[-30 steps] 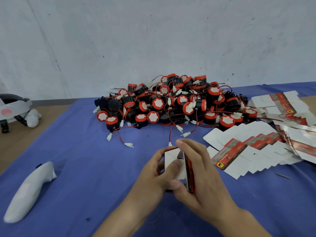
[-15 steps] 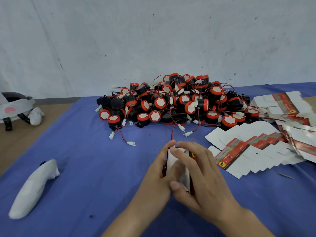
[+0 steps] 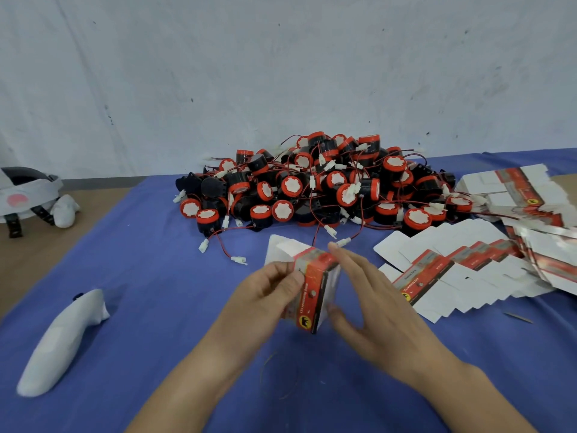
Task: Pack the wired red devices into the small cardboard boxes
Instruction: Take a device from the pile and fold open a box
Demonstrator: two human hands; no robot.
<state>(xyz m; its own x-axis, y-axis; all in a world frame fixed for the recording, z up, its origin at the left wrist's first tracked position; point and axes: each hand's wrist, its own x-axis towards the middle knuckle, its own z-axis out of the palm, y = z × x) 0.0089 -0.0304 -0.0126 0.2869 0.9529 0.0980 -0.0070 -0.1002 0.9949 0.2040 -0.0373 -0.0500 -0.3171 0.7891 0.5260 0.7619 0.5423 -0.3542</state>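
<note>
A heap of red-and-black wired devices (image 3: 315,185) with white connectors lies at the back of the blue cloth. My left hand (image 3: 268,295) pinches a small red-and-white cardboard box (image 3: 313,292), folded into shape, its white flaps standing up at the far end. My right hand (image 3: 365,301) is against the box's right side with fingers straight and the thumb under its lower edge. Whether a device is inside the box is hidden.
Flat unfolded box blanks (image 3: 452,273) fan out to the right, with more stacked at the far right (image 3: 515,189). A white controller (image 3: 62,342) lies at the left front. A headset (image 3: 25,195) sits at the far left on the brown table.
The box has turned from showing its white face to showing its red printed side, and its flaps now stand up. My right hand's fingers have straightened off the box's top.
</note>
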